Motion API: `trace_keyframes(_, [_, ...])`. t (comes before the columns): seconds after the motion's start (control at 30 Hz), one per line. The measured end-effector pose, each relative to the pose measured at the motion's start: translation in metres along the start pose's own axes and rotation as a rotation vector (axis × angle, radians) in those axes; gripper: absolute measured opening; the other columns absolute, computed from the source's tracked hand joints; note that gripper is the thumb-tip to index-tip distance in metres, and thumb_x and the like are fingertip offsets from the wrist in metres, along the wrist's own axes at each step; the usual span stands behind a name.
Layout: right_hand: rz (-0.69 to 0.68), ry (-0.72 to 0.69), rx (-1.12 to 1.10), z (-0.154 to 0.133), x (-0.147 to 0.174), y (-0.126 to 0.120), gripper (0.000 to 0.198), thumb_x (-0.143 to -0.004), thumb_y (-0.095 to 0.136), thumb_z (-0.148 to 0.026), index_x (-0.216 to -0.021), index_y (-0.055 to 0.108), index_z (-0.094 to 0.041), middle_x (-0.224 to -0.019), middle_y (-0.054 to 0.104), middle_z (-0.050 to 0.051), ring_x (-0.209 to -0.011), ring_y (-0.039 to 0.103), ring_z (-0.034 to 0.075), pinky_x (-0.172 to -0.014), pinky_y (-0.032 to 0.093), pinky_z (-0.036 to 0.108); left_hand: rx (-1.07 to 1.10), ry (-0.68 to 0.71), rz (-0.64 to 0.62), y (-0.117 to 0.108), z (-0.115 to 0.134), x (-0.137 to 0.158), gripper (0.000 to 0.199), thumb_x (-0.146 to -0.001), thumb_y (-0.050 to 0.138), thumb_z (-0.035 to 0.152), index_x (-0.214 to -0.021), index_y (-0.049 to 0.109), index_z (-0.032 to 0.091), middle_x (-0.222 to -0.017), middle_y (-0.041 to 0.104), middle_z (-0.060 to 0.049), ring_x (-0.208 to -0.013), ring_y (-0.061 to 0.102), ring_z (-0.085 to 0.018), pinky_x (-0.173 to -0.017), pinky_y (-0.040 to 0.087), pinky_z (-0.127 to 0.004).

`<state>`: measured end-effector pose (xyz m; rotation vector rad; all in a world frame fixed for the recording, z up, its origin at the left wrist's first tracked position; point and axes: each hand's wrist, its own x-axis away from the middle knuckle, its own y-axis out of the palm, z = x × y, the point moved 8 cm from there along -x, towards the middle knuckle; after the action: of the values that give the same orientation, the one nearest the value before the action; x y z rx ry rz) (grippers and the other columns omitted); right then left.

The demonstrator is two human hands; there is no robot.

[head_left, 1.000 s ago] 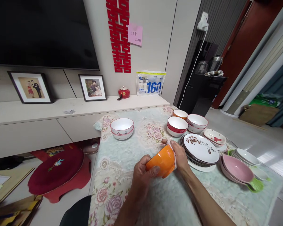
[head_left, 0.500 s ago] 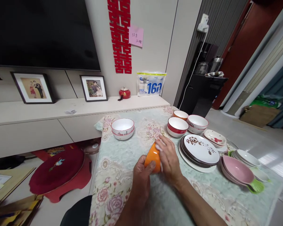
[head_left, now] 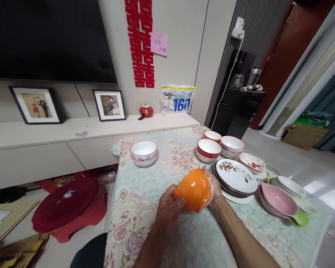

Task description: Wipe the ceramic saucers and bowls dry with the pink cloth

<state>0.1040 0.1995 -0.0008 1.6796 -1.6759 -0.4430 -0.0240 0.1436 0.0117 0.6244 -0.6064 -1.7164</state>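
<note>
Over the front middle of the table I hold an orange bowl (head_left: 193,189) tipped on its side, its opening toward the right. My left hand (head_left: 167,203) grips the outer wall, thumb across it. On the far side, my right hand (head_left: 215,188) closes on the rim, its fingers mostly hidden behind the bowl. Something thin and white (head_left: 211,186) shows along the rim by that palm; I cannot tell whether it is cloth or the bowl's inside. A stack of plates (head_left: 237,176) with brown flower patterns stands right of my right hand.
Two white red-rimmed bowls (head_left: 144,153) sit stacked at the left. Behind the plates are red-and-white bowls (head_left: 209,150), another orange bowl (head_left: 212,136) and white bowls (head_left: 232,145). Pink leaf-handled bowls (head_left: 279,201) and patterned dishes (head_left: 252,162) line the right side.
The orange bowl has turned so more of its outer wall faces me. My right hand has moved from over its top to the right, down around the rim; my left hand keeps its grip.
</note>
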Motion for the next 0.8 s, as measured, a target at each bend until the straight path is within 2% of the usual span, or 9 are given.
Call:
trace_keyframes(0.13, [-0.016, -0.237, 0.219, -0.026, 0.006, 0.002, 0.036, -0.068, 0.082, -0.045, -0.065, 0.058, -0.019, -0.057, 0.06, -0.004, -0.049, 0.052, 0.012, -0.048, 0.04, 0.023, -0.122, 0.008, 0.03, -0.006, 0.007, 0.0, 0.034, -0.072, 0.076, 0.043, -0.085, 0.059, 0.016, -0.076, 0.057, -0.001, -0.069, 0.05, -0.014, -0.067, 0.04, -0.025])
trace_keyframes(0.23, [-0.121, -0.34, 0.546, -0.033, 0.009, 0.01, 0.042, -0.078, 0.072, -0.052, -0.061, 0.056, -0.017, -0.054, 0.052, -0.003, -0.048, 0.044, 0.01, -0.047, 0.033, 0.023, -0.242, -0.032, 0.042, -0.012, 0.004, 0.0, 0.036, -0.072, 0.077, 0.043, -0.077, 0.051, 0.018, -0.068, 0.05, 0.003, -0.062, 0.043, -0.011, -0.059, 0.033, -0.023])
trace_keyframes(0.3, [-0.15, -0.403, 0.713, -0.035, 0.012, 0.012, 0.043, -0.086, 0.062, -0.054, -0.064, 0.057, -0.017, -0.057, 0.052, -0.002, -0.051, 0.045, 0.012, -0.049, 0.034, 0.024, -0.314, -0.043, 0.024, -0.014, 0.002, 0.0, 0.04, -0.07, 0.077, 0.044, -0.073, 0.047, 0.019, -0.063, 0.043, 0.006, -0.057, 0.037, -0.009, -0.055, 0.029, -0.023])
trace_keyframes(0.37, [-0.16, -0.527, 0.867, -0.039, 0.018, 0.019, 0.042, -0.092, 0.053, -0.052, -0.07, 0.061, -0.018, -0.064, 0.056, 0.0, -0.059, 0.05, 0.014, -0.056, 0.039, 0.027, -0.403, -0.017, 0.017, -0.013, 0.002, 0.0, 0.042, -0.069, 0.076, 0.047, -0.07, 0.044, 0.02, -0.061, 0.038, 0.007, -0.055, 0.033, -0.009, -0.053, 0.027, -0.023])
trace_keyframes(0.47, [-0.243, -0.801, 1.13, -0.038, 0.041, 0.048, 0.035, -0.098, 0.043, -0.04, -0.085, 0.067, -0.019, -0.084, 0.064, 0.006, -0.081, 0.059, 0.02, -0.074, 0.045, 0.033, -0.667, 0.104, 0.057, -0.01, 0.011, -0.001, 0.036, -0.07, 0.073, 0.045, -0.066, 0.047, 0.02, -0.063, 0.042, 0.005, -0.058, 0.038, -0.012, -0.057, 0.031, -0.026])
trace_keyframes(0.53, [-0.315, -0.967, 1.287, -0.031, 0.059, 0.07, 0.031, -0.099, 0.04, -0.032, -0.099, 0.068, -0.019, -0.098, 0.066, 0.009, -0.095, 0.059, 0.023, -0.087, 0.043, 0.038, -0.858, 0.217, 0.094, -0.006, 0.022, -0.001, 0.028, -0.071, 0.071, 0.04, -0.066, 0.053, 0.02, -0.066, 0.048, 0.002, -0.065, 0.044, -0.016, -0.064, 0.036, -0.029])
trace_keyframes(0.6, [-0.368, -1.05, 1.407, -0.023, 0.071, 0.084, 0.029, -0.098, 0.041, -0.027, -0.109, 0.067, -0.021, -0.105, 0.066, 0.009, -0.099, 0.059, 0.023, -0.097, 0.038, 0.043, -0.959, 0.31, 0.1, -0.001, 0.029, 0.0, 0.02, -0.072, 0.069, 0.035, -0.068, 0.057, 0.02, -0.069, 0.054, 0.0, -0.071, 0.048, -0.02, -0.071, 0.038, -0.033])
trace_keyframes(0.7, [-0.393, -0.992, 1.376, -0.023, 0.067, 0.084, 0.026, -0.097, 0.045, -0.029, -0.1, 0.071, -0.022, -0.097, 0.068, 0.007, -0.093, 0.06, 0.022, -0.095, 0.038, 0.042, -0.929, 0.307, 0.077, 0.0, 0.03, 0.001, 0.017, -0.07, 0.071, 0.032, -0.067, 0.059, 0.021, -0.068, 0.054, -0.001, -0.071, 0.048, -0.02, -0.072, 0.038, -0.034])
trace_keyframes(0.8, [-0.255, -0.696, 1.003, -0.036, 0.04, 0.054, 0.035, -0.096, 0.048, -0.042, -0.079, 0.07, -0.02, -0.08, 0.067, 0.005, -0.076, 0.059, 0.02, -0.072, 0.045, 0.033, -0.663, 0.134, 0.064, -0.009, 0.018, 0.0, 0.03, -0.067, 0.077, 0.036, -0.061, 0.052, 0.02, -0.062, 0.045, 0.003, -0.061, 0.04, -0.015, -0.059, 0.033, -0.028])
